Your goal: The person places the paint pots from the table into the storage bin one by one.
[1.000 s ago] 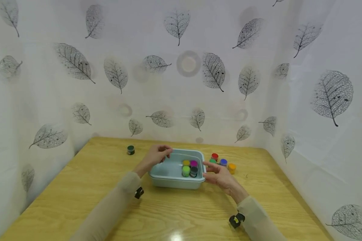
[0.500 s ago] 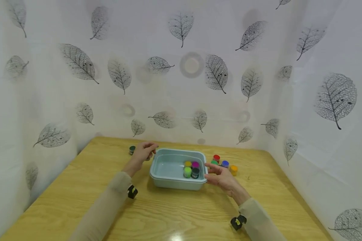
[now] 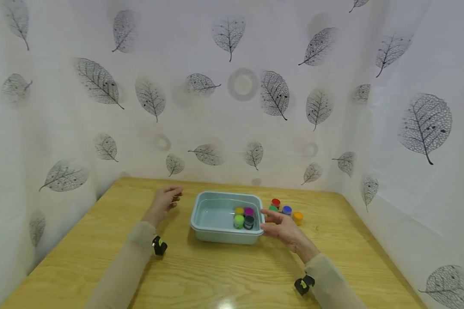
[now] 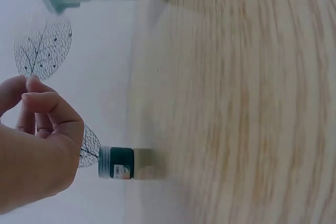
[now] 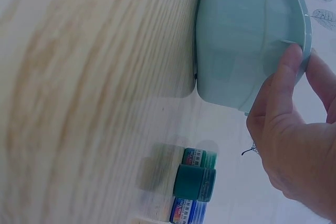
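Observation:
A light blue plastic bin (image 3: pixel 224 237) sits on the wooden table. Inside its right end stand several small paint jars with yellow, magenta, lime green (image 3: pixel 238 221) and dark lids. My right hand (image 3: pixel 288 234) grips the bin's right rim, as the right wrist view (image 5: pixel 294 124) also shows. To the left of the bin, my left hand (image 3: pixel 164 205) is above the table with loosely bent fingers, and nothing shows between them. A dark green paint jar (image 4: pixel 122 162) stands near this hand, apart from it in the left wrist view; the head view hides it behind the hand.
Beyond my right hand stand several more paint jars, among them red (image 3: pixel 276 203), blue (image 3: pixel 287 210) and orange (image 3: pixel 298 218) ones. A leaf-printed white curtain (image 3: pixel 232 124) encloses the table's back and sides.
My left hand has moved left, from over the bin to the table beside it, and now covers the dark green paint jar. My right hand stays at the bin's rim.

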{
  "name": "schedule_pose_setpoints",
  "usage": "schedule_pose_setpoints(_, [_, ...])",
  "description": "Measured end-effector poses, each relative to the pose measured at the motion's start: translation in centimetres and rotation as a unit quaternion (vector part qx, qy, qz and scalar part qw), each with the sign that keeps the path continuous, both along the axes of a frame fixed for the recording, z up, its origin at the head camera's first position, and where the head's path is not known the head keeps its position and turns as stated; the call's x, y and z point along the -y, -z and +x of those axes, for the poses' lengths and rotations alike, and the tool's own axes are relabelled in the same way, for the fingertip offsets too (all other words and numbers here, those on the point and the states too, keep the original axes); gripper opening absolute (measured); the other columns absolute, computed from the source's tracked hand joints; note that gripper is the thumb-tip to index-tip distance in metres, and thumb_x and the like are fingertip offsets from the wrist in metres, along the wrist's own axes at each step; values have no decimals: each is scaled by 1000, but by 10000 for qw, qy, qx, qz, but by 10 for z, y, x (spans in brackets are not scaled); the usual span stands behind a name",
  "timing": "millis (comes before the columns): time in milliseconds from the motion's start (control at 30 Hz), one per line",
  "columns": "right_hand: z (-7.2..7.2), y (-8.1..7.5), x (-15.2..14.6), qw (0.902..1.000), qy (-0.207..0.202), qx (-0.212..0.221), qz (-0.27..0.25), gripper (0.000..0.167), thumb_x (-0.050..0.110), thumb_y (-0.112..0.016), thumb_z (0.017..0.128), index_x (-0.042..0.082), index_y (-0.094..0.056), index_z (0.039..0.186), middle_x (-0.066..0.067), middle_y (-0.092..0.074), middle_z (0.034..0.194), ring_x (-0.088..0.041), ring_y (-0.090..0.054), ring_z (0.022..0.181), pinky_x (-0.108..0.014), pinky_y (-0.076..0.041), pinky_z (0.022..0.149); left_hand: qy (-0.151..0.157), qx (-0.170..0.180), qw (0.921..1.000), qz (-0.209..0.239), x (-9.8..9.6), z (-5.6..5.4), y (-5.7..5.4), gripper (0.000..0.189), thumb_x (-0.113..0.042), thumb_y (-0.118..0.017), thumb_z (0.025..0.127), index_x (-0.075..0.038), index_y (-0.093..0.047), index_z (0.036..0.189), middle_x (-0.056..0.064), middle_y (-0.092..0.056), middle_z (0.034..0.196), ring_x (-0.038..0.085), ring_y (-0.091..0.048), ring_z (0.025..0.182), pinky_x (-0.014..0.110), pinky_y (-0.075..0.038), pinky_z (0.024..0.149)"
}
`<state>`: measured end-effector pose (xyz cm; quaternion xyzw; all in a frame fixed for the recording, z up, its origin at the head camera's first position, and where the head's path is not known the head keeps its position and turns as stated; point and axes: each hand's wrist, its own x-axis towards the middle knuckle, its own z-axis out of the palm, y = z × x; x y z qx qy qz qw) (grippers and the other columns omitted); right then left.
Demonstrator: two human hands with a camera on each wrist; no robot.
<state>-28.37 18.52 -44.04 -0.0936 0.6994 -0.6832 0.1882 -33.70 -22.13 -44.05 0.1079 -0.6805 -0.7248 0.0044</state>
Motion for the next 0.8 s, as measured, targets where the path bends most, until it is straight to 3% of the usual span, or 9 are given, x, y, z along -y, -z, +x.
schedule_pose_setpoints(167, [0,-1,-1,10000,35,7,-11,66,5,-67,92,1,-37,149,-20,-51,123,-15,-66,93,-33,-59,88,-217,94,9997,15,9,-4,5,40,-19,-64,96,-3,-57,131,-11,-63,92,16,-59,101,25,-53,82])
schedule_pose_setpoints(300, [1,-1,-1,10000,81,12,25,66,6,-68,91,1,-38,149,-21,-51,124,-15,-66,93,-34,-59,89,-592,155,9981,-4,15,-3,8,40,-15,-64,96,-3,-58,134,-9,-64,102,22,-56,113,36,-51,97])
schedule_pose_setpoints(467, [2,-1,0,10000,59,7,7,66,6,-69,91,1,-38,149,-22,-48,126,-15,-65,94,-39,-57,94,-1007,226,9946,-83,22,1,10,42,-13,-64,95,-4,-57,136,5,-57,129,19,-56,106,37,-51,95])
schedule_pose_setpoints(633, [3,-1,0,10000,-43,-67,-24,67,6,-67,92,-1,-35,150,-25,-45,127,-15,-64,94,-39,-57,94,-984,240,9946,-236,30,2,13,48,-10,-59,97,-3,-47,143,15,-42,147,15,-52,101,34,-48,92])
schedule_pose_setpoints(800, [4,-2,0,9999,-104,-90,-63,68,6,-67,92,-2,-33,150,-27,-45,128,-15,-64,95,-36,-58,92,-897,387,9947,-331,35,-3,14,51,-11,-59,98,-3,-44,145,15,-40,149,17,-52,100,32,-50,88])
